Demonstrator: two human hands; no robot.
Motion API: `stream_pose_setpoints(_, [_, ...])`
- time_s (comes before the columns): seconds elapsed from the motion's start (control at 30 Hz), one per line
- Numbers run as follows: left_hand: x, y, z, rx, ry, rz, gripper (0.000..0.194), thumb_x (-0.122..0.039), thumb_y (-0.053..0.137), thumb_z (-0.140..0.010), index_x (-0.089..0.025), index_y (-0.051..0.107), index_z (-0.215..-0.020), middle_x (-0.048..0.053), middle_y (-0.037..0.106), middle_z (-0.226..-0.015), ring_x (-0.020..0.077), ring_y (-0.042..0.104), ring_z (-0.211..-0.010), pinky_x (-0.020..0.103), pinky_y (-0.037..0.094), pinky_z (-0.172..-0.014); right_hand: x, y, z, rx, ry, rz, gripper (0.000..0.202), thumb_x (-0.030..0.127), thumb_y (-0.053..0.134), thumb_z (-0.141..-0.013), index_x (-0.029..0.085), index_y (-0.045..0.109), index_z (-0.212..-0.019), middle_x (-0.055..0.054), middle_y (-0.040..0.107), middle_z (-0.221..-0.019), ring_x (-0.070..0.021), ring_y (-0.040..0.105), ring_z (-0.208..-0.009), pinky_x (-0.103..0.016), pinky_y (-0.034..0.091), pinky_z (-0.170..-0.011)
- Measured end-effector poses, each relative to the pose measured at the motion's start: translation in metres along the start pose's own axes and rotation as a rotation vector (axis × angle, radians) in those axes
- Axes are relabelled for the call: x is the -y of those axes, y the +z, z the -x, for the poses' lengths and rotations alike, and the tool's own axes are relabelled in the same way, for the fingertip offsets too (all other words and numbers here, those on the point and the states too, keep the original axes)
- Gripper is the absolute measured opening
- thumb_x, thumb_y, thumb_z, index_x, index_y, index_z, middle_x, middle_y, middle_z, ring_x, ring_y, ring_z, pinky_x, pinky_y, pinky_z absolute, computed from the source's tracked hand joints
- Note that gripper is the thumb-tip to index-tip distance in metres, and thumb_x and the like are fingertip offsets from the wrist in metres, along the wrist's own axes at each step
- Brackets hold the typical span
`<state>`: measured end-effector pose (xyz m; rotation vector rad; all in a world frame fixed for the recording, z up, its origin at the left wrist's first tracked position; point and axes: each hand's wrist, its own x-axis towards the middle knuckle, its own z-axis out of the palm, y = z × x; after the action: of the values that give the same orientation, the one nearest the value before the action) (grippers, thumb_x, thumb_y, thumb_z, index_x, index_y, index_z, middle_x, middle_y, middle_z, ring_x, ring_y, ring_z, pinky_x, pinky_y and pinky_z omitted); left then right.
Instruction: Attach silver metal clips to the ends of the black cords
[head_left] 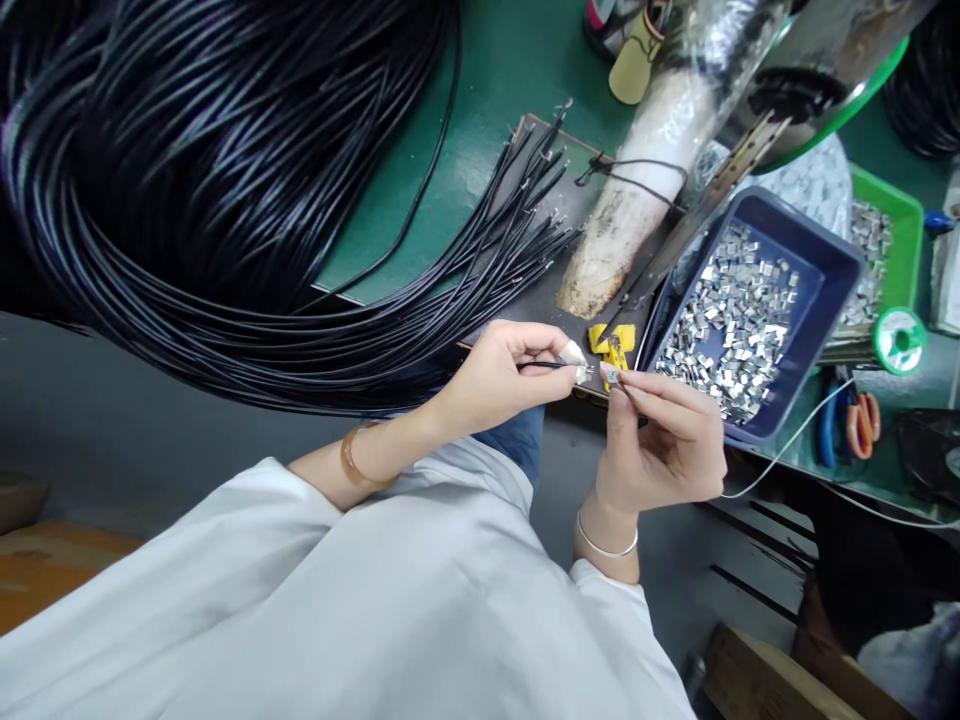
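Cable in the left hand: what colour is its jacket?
Black; the cable shows best in the head view.

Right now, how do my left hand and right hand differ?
Your left hand pinches the black cable near its end, while your right hand pinches a small metallic piece. The left arm wears an amber-brown bangle; the right wears a thin silver bangle. Both hands work with their fingertips close together.

An orange-handled tool [861, 428] lay near three o'clock; a brown box [60, 565] stood around eight o'clock, a second carton [772, 680] between four and five.
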<state>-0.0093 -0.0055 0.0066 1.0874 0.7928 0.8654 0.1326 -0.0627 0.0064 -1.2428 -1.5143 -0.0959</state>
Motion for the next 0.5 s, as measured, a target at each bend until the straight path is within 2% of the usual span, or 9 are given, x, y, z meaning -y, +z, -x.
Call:
stream_pose_setpoints(0.1, [0.0, -0.001, -0.001, -0.02, 0.017, 0.01, 0.006, -0.016, 0.069, -0.071, -0.01, 0.068, -0.073, 0.0, 0.061, -0.063, 0.0056, 0.051, -0.057, 0.017, 0.041, -0.054, -0.002, 0.002, 0.001, 0.032, -0.023, -0.02, 0.024, 0.004, 0.071, -0.076, 0.021, 0.066, -0.092, 0.0, 0.074, -0.092, -0.0138, 0.072, -0.081, -0.029, 0.061, -0.07])
stream_pose_setpoints(0.2, [-0.001, -0.002, -0.002, -0.011, 0.008, 0.042, 0.008, -0.018, 0.068, -0.073, -0.011, 0.071, -0.076, 0.001, 0.065, -0.068, 0.008, 0.057, -0.063, 0.019, 0.045, -0.06, -0.004, 0.003, 0.002, 0.024, 0.067, -0.081, 0.02, 0.005, 0.064, -0.081, 0.02, 0.064, -0.095, -0.001, 0.074, -0.091, -0.0157, 0.072, -0.083, -0.031, 0.061, -0.07])
stream_pose_setpoints(0.3, [0.0, -0.003, -0.003, 0.008, 0.008, 0.047, 0.01, -0.02, 0.067, -0.075, -0.011, 0.072, -0.076, 0.001, 0.064, -0.067, 0.0092, 0.058, -0.065, 0.02, 0.046, -0.062, -0.007, 0.003, 0.002, 0.054, 0.119, -0.075, 0.013, 0.009, 0.065, -0.081, 0.02, 0.063, -0.088, -0.001, 0.073, -0.091, -0.0154, 0.072, -0.083, -0.033, 0.061, -0.073])
stream_pose_setpoints(0.5, [-0.001, -0.003, -0.006, -0.014, 0.044, -0.045, 0.012, -0.021, 0.068, -0.075, -0.01, 0.07, -0.07, 0.001, 0.06, -0.063, 0.0079, 0.052, -0.061, 0.02, 0.042, -0.058, -0.011, 0.001, 0.0, 0.128, -0.007, 0.05, 0.015, 0.009, 0.068, -0.078, 0.02, 0.061, -0.085, 0.0, 0.074, -0.094, -0.0137, 0.072, -0.084, -0.03, 0.06, -0.076])
